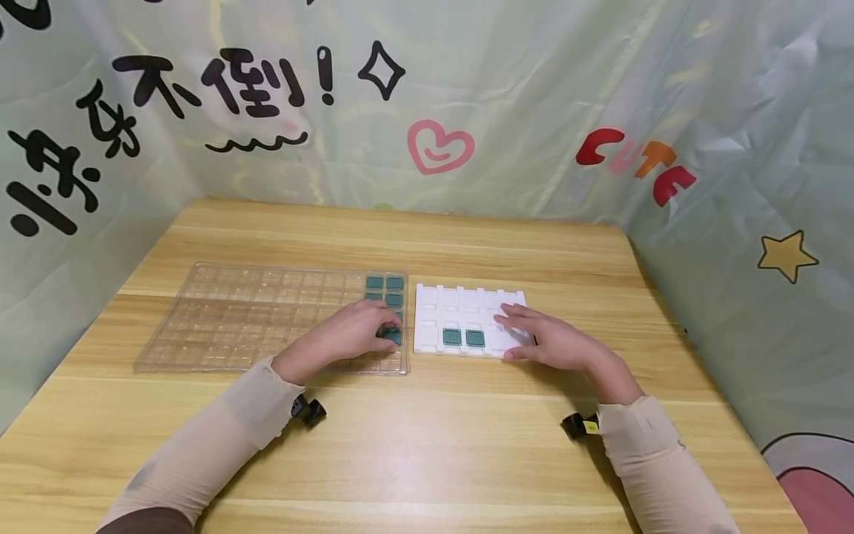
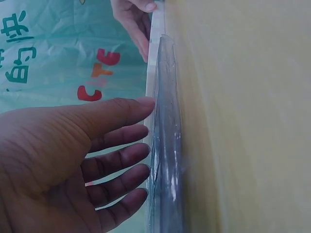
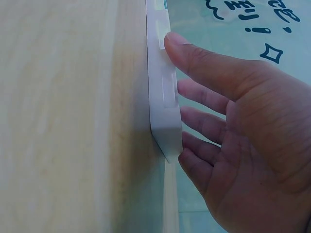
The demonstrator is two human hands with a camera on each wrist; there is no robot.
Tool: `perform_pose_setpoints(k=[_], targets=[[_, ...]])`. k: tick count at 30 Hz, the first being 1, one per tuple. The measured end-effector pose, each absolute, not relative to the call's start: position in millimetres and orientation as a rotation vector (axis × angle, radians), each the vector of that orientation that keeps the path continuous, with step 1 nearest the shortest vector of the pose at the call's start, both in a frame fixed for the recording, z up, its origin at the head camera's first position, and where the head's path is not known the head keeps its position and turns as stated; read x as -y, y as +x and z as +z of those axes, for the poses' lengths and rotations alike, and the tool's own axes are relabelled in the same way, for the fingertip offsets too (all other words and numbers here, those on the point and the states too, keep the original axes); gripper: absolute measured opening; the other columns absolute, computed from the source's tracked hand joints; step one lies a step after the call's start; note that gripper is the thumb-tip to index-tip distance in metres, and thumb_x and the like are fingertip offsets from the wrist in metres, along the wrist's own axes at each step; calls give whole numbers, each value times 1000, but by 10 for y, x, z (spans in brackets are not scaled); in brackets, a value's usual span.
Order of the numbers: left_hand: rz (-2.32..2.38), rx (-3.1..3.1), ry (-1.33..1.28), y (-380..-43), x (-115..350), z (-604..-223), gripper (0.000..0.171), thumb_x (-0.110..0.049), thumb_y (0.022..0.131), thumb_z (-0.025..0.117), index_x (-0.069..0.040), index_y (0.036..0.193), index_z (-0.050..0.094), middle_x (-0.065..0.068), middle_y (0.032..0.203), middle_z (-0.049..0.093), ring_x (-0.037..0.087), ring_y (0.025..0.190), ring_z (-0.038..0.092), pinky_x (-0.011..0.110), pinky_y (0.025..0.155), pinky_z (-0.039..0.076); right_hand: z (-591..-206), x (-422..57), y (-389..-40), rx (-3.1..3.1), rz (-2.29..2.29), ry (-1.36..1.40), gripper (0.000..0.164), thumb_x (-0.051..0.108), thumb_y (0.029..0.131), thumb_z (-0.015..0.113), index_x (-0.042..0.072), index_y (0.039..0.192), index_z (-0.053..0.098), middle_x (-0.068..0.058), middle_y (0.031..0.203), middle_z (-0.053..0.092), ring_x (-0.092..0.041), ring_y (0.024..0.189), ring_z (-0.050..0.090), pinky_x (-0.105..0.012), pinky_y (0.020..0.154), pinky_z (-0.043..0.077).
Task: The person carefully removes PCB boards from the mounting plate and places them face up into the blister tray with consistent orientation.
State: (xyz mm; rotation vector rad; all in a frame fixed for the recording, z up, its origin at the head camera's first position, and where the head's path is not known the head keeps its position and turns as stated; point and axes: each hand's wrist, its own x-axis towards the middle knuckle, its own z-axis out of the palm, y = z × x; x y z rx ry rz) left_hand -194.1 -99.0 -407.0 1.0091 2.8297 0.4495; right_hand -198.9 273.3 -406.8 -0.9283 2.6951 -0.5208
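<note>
A clear plastic tray (image 1: 253,319) with many pockets lies on the left, with several green square chips (image 1: 394,283) in its right-end columns. Over that end is my left hand (image 1: 353,330), fingers loosely bent above the chips; part of the chips is hidden under it. In the left wrist view, nothing shows between the thumb and fingers of the left hand (image 2: 53,150). To the right lies a white tray (image 1: 427,311) with two green chips (image 1: 451,337) in its front row. My right hand (image 1: 557,341) rests its spread fingertips at this tray's right end, holding no chip.
Both trays lie side by side on a wooden table (image 1: 427,445), a narrow gap between them. Printed cloth (image 1: 520,96) hangs behind and at the sides. A small black camera (image 1: 309,411) sits at the left wrist, another (image 1: 577,426) at the right.
</note>
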Motion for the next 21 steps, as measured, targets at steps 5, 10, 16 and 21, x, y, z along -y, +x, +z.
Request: perform_pose_setpoints(k=[5,10,16,21], targets=[[478,-2819,1018,-1944,972,-4041,36,-29,87,76,-10,117,71,3,113,67,21,102,61,39,87,50,-4068,-2737,-1993,-2698,-514,-929,74,49,89,67,12,149,43,-12,158,28,-36,144,23,-56,112,23],[473,-2832,1036,-1941,919,-3994,38,-31,88,75,-9,119,70,4,114,67,23,106,61,40,91,50,-4071,-2738,-1993,-2691,-519,-927,74,47,90,67,12,150,42,-12,158,28,-35,144,23,-56,112,23],[492,-2834,1066,-1953,800,-3934,36,-31,89,74,-10,118,70,2,113,66,19,99,61,37,88,50,-4079,-2742,-1993,-2684,-513,-925,74,49,90,66,12,150,41,-12,159,27,-35,145,22,-56,112,23],[491,-2824,1104,-1990,683,-3907,39,-33,90,72,-10,122,67,2,114,65,15,96,60,34,87,49,-4065,-2736,-1998,-2684,-514,-926,75,49,90,66,12,150,41,-12,159,26,-36,145,22,-56,112,23]])
